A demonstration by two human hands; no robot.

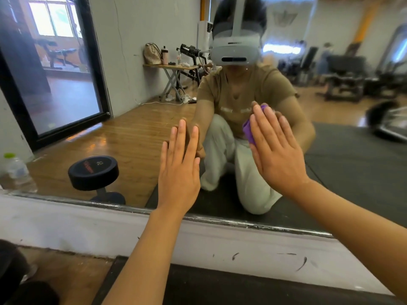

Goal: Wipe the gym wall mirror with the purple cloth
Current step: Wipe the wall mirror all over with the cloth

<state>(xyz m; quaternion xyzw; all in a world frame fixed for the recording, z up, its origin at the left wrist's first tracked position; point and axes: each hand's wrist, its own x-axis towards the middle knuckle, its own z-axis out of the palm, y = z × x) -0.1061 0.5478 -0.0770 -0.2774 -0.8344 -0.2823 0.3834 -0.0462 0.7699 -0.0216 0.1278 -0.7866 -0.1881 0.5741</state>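
The wall mirror (136, 133) fills most of the view, and its metal bottom edge runs just above the white baseboard. My left hand (178, 170) lies flat against the glass with straight fingers and holds nothing. To its right, my right hand (274, 148) presses the purple cloth (248, 130) against the mirror with straight fingers. Most of the cloth is hidden under that palm; only bunched purple folds show at the hand's left edge and above the fingertips. The glass to the upper right looks hazy.
A white baseboard ledge (88, 225) runs below the mirror. A black floor mat (209, 287) lies under my arms. In the reflection at the left are a black dumbbell (93, 172) and a plastic water bottle (17, 172). The reflection also shows a kneeling person and gym equipment.
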